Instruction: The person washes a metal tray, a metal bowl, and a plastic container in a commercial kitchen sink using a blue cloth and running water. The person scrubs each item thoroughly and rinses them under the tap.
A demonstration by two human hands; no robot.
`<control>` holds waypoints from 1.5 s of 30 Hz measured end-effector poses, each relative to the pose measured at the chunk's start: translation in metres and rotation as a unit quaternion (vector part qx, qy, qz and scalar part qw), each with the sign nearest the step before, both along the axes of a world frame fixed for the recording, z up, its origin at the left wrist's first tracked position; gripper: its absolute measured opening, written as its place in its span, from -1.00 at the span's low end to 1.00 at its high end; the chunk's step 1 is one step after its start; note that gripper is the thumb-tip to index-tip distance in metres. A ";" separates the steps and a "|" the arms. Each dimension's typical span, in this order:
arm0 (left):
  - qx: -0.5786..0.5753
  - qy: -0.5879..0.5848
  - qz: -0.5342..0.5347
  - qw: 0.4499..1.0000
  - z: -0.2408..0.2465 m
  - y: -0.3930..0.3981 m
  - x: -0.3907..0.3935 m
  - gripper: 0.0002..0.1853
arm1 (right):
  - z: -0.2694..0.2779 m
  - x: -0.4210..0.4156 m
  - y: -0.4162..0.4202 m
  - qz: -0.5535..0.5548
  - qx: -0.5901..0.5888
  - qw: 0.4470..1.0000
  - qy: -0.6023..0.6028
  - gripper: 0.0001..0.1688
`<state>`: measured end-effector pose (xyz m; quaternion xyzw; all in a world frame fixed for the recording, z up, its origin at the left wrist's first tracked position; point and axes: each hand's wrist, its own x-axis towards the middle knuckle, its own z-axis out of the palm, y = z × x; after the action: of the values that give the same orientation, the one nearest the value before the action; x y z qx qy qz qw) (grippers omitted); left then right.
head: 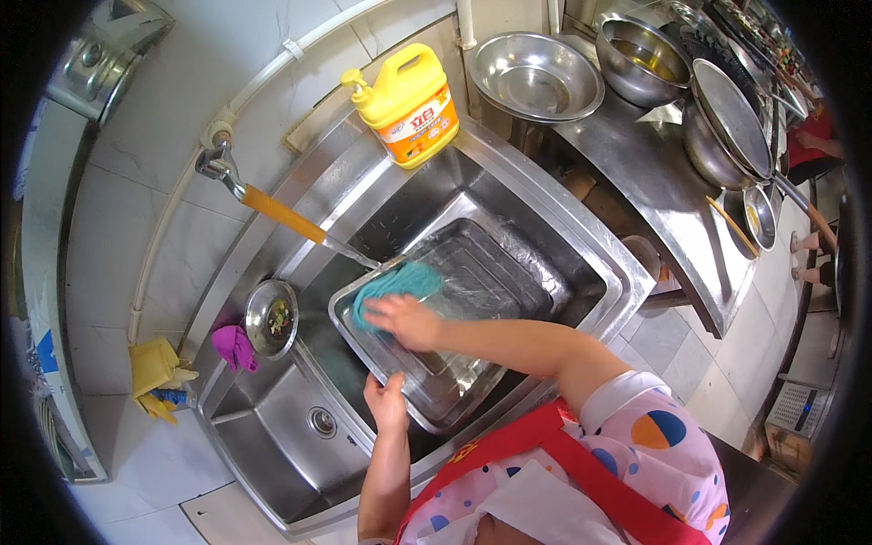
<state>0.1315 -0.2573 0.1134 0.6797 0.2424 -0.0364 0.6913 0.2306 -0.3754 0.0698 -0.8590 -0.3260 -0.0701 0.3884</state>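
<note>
A rectangular stainless steel tray (490, 272) lies tilted across the larger sink basin, its inside wet. My left hand (387, 403) grips the tray's near rim, thumb on top. Spread flat, my right hand (409, 323) presses a teal cloth (402, 283) against the tray's left end; the hand is slightly blurred. Water runs from a faucet with a yellow-orange sleeve (285, 214) onto the tray's left edge, close to the cloth. Part of the tray is hidden beneath my right forearm.
A yellow pump jug of detergent (417, 109) stands on the sink's back rim. On the left are a steel bowl with food scraps (271, 319), a purple cloth (234, 347) and yellow gloves (153, 375). Steel basins (537, 76) and pans occupy the right counter (627, 157). Another person stands far right.
</note>
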 end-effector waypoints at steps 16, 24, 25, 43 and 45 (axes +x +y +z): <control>0.047 -0.087 0.053 0.994 0.004 0.017 0.010 -0.66 | -0.098 0.003 -0.131 -0.133 -0.301 0.893 0.307 -0.37; 0.023 -0.109 0.068 0.991 -0.011 0.009 0.023 -0.67 | -0.039 -0.075 -0.061 0.051 -0.079 0.953 0.287 -0.43; 0.021 -0.112 0.073 0.991 -0.015 0.011 0.023 -0.67 | -0.015 -0.085 -0.046 0.105 -0.034 0.958 0.263 -0.46; 0.044 -0.048 0.109 0.992 0.053 0.054 -0.018 -0.66 | -0.110 -0.039 -0.147 -0.259 0.069 0.848 0.458 -0.26; 0.040 -0.067 0.108 0.991 0.062 0.048 -0.017 -0.67 | -0.150 -0.039 -0.135 -0.341 0.057 0.874 0.342 -0.43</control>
<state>0.1142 -0.2092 0.1757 0.6776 0.2689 0.0944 0.6779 0.1917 -0.5109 -0.0799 -0.8636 0.1452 0.0814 0.4760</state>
